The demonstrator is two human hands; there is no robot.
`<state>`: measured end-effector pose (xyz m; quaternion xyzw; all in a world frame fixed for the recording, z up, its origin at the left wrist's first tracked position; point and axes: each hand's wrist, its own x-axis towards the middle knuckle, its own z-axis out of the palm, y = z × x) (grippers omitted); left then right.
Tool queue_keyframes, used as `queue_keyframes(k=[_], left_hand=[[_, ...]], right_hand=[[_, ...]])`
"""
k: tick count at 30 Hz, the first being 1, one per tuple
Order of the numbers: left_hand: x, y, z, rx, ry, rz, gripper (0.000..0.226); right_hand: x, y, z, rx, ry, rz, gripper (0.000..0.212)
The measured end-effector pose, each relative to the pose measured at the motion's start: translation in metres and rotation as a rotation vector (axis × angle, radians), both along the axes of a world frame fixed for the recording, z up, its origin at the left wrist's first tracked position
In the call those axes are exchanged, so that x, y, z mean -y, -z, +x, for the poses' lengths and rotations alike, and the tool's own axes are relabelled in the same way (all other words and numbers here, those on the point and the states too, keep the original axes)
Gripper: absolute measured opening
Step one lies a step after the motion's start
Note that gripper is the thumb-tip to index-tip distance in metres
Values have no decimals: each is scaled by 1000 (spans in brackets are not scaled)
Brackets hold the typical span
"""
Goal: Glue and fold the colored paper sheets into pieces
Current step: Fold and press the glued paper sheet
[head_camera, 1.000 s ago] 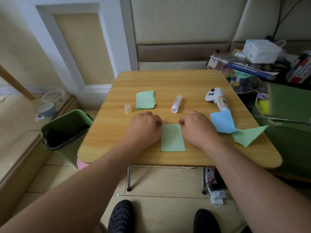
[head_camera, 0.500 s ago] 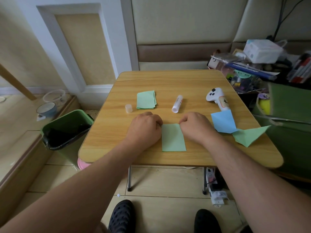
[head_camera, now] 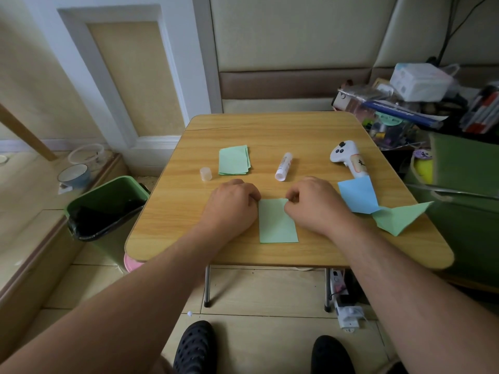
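A: Head view, item one?
B: Green paper sheet (head_camera: 278, 225), flat on wooden table (head_camera: 270, 136), near edge, between both hands.
A: Hands?
B: Left hand (head_camera: 232, 205) curled, knuckles at sheet's left top corner; grasp hidden. Right hand (head_camera: 314, 203) pinching the sheet's top right corner.
A: Others?
B: Glue stick (head_camera: 283, 167), green stack (head_camera: 233, 160) beyond.

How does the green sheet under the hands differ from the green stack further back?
The green sheet is a single piece; the green stack is several sheets, edges fanned. Left hand and right hand touch the sheet at its far corners; the stack lies untouched. The sheet sits near the front edge of the table; the stack sits mid-table beside the cap. Both are light green, flat and rectangular.
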<state>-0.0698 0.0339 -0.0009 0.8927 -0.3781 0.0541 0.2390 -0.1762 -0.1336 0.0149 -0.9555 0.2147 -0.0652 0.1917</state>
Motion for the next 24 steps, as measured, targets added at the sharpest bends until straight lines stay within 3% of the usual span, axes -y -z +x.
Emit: queue_keyframes(k=[13,18,24], left_hand=[[0,3,3,-56,11,-64,25],[1,8,8,47,109,14,30],[-3,-1,12,-122,75,-52,20]], right_hand=[[-3,4,1,151,62,157,12],[-4,-2,-3,187,60,297,7],[2,-8,-6,243,116,532,4]])
